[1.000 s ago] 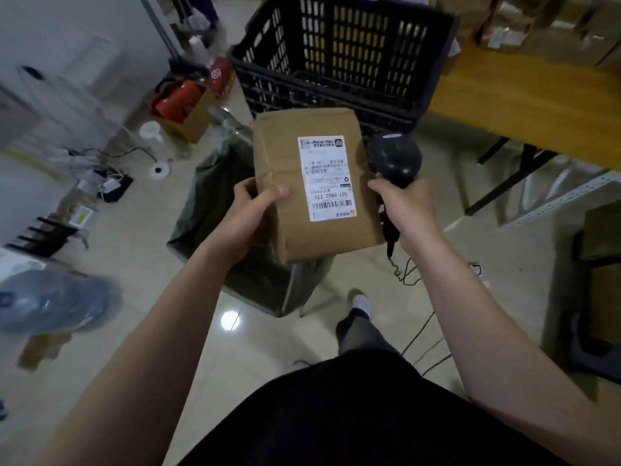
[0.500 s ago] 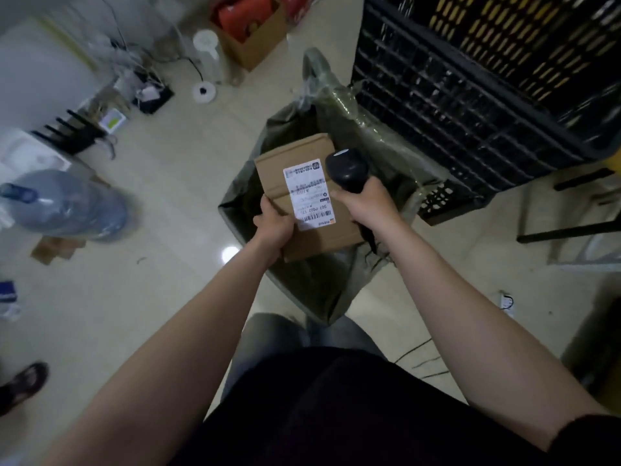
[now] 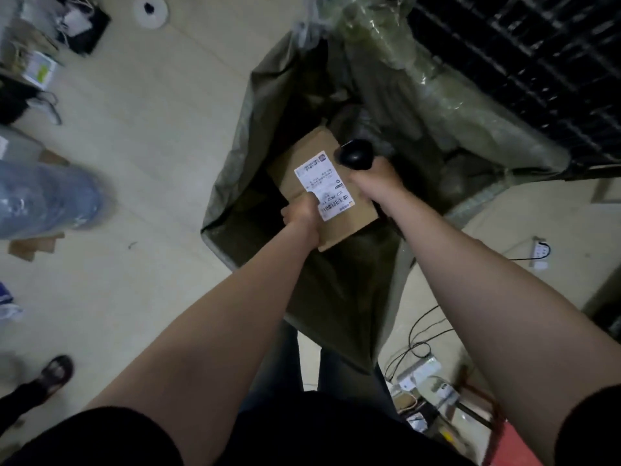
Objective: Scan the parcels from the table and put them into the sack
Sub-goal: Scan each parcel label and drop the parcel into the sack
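a black slatted crate [image 3: 537, 62] stands upper right; a blurred water bottle [image 3: 43, 200] sits left, a sandalled foot [image 3: 57, 371] below it, cables [image 3: 416, 348] lower right.

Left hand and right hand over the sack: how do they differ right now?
The left hand grips the brown parcel at its near edge, thumb on the label; the right hand grips the black scanner. The left hand sits nearer the camera; the right hand is farther, by the parcel's right side. Shared: both hold something over the open sack.
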